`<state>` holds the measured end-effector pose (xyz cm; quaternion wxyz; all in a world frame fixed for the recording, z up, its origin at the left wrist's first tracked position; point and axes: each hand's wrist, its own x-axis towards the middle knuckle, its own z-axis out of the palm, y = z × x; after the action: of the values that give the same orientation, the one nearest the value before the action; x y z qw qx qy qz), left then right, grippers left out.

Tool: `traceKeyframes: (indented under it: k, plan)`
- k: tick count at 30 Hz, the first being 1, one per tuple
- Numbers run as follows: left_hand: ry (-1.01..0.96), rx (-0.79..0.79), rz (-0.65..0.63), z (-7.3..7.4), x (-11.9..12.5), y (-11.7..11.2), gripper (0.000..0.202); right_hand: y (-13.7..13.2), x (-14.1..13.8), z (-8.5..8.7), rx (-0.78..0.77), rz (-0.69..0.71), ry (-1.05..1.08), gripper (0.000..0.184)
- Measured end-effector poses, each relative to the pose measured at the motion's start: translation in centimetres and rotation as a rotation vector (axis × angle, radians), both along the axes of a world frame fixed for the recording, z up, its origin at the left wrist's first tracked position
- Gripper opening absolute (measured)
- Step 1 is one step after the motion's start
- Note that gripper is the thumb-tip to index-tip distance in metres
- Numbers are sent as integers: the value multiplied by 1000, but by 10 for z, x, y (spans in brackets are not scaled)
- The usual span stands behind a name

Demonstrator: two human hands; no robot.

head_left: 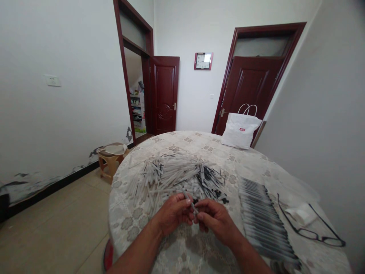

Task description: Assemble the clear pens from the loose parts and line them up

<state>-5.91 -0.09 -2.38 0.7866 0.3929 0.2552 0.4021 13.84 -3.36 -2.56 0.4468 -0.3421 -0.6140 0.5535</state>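
Close to the table's near side, my left hand [175, 213] is closed in a pinch around a slim, greyish pen tube [184, 191]. The tube slants from upper left to lower right. Its lower end is between the fingertips of my right hand [215, 217], which also grips it. Just beyond my hands lies a loose heap of whitish pen tubes [178, 167], mixed with thin black refill-like sticks [211, 176]. Small black caps or plugs [222, 196] are at the heap's right edge. Fine detail at my fingertips is blurred.
A neat row of dark-cored pens [264, 220] lies to the right, beside black-framed glasses [316, 236] and a white packet [302, 214]. A white paper bag [241, 131] stands at the back of the round table with its patterned cloth [196, 140]. A wooden stool [110, 163] is on the left.
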Motion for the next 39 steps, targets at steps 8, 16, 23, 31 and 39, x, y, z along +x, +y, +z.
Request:
traceKeyframes:
  k: [8,16,23,31,39]
  plan:
    - [-123,-107,69,2,0,3,21,2,1,3,28,-150,-22,31]
    - [-272,-182,373,2,-8,20,6,21,42,14,355,-665,-583,25]
    - [-277,-157,432,0,-5,22,12,23,51,3,382,-483,-1203,18]
    - [-222,-109,421,1,-1,21,19,16,38,7,327,-395,-1322,19]
    - [-218,-99,437,0,-1,21,19,7,22,12,398,-240,-1376,22]
